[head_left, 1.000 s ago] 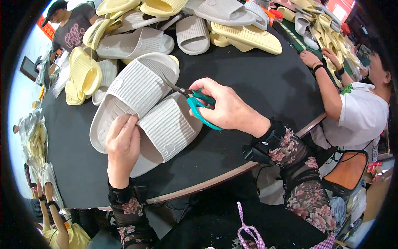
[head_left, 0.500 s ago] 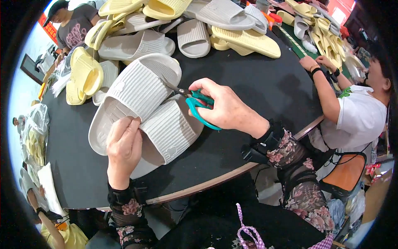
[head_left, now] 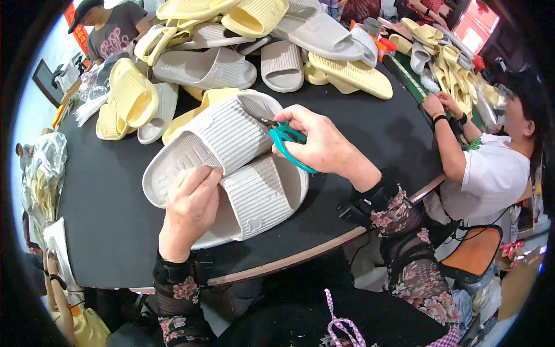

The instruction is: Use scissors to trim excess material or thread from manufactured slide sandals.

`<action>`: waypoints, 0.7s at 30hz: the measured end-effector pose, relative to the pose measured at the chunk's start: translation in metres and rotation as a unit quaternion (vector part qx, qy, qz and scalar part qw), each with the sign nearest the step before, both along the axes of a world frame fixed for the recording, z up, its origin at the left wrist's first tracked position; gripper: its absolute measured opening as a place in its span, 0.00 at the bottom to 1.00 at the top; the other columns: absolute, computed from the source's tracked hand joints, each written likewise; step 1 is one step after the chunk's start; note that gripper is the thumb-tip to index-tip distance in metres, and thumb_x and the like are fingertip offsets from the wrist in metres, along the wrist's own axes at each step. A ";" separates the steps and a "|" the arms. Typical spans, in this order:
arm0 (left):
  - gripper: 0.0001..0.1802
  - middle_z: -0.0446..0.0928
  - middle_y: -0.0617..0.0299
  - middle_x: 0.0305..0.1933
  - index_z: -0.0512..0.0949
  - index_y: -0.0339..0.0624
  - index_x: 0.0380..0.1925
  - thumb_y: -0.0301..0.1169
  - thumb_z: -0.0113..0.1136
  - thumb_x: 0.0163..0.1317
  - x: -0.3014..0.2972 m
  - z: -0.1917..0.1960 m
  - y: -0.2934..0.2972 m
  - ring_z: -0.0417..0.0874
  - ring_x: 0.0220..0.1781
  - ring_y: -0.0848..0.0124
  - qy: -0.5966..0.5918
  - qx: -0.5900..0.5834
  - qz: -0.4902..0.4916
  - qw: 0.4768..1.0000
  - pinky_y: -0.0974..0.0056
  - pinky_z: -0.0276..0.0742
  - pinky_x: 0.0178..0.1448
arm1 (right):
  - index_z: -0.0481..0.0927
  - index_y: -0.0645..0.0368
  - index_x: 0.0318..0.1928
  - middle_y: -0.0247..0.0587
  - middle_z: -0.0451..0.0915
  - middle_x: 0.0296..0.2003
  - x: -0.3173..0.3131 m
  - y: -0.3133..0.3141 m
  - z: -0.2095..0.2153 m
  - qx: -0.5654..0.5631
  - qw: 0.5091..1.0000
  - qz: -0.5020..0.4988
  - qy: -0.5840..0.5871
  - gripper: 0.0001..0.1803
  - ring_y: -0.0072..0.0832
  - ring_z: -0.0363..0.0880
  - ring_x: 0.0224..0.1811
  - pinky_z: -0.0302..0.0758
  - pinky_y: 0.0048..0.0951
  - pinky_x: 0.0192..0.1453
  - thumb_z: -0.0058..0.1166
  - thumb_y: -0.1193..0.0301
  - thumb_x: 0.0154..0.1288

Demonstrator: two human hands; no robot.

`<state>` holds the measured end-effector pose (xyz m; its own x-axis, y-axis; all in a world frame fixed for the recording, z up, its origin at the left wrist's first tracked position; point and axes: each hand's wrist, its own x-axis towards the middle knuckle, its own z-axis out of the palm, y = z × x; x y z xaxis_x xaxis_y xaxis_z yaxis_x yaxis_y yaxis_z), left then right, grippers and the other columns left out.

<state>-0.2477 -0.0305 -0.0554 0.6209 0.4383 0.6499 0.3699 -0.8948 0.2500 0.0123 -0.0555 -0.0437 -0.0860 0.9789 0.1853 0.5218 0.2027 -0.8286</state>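
Observation:
A pair of light grey ribbed slide slippers lies side by side before me. The farther slipper (head_left: 222,139) partly overlaps the nearer slipper (head_left: 260,196). My left hand (head_left: 193,199) is closed in a pinch where the two straps meet, at the strap edge; what exactly sits between the fingertips is hidden. In my right hand (head_left: 329,144) are scissors (head_left: 283,139) with teal handles, fingers through the loops. Their dark blades point into the toe opening of the farther slipper, and the tips are hard to see. A yellow slipper (head_left: 180,121) shows from behind the pair.
Grey and yellow slippers (head_left: 254,17) are heaped at the table's far side. The black tabletop (head_left: 115,214) has a curved front edge. A person in white (head_left: 497,156) works at the right, another (head_left: 118,34) at far left. An orange chair (head_left: 474,248) stands at lower right.
The slippers and both my hands sit farther right in the picture, partly because the view has shifted. More of the yellow slipper behind the pair now shows. Both grips look the same.

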 end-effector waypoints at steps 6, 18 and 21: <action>0.14 0.73 0.54 0.34 0.77 0.32 0.36 0.15 0.56 0.45 0.000 0.003 -0.002 0.76 0.35 0.58 0.007 -0.015 0.003 1.000 0.60 0.73 0.40 | 0.69 0.67 0.49 0.38 0.80 0.31 -0.004 -0.001 -0.001 -0.043 0.995 0.005 0.094 0.18 0.17 0.78 0.35 0.75 0.20 0.40 0.56 0.74 0.60; 0.10 0.76 0.50 0.36 0.76 0.30 0.36 0.14 0.52 0.52 -0.004 -0.007 0.008 0.79 0.35 0.56 -0.037 -0.116 0.066 0.990 0.64 0.74 0.40 | 0.69 0.66 0.49 0.37 0.79 0.34 0.004 0.002 -0.019 -0.001 0.985 -0.030 0.168 0.16 0.17 0.78 0.37 0.75 0.19 0.43 0.54 0.80 0.60; 0.12 0.77 0.51 0.34 0.76 0.30 0.36 0.12 0.52 0.51 -0.008 -0.011 0.013 0.79 0.34 0.58 -0.052 -0.094 0.091 0.990 0.65 0.74 0.39 | 0.69 0.66 0.50 0.36 0.79 0.33 0.006 -0.001 -0.017 -0.002 0.982 -0.018 0.189 0.18 0.16 0.77 0.36 0.74 0.18 0.42 0.54 0.80 0.59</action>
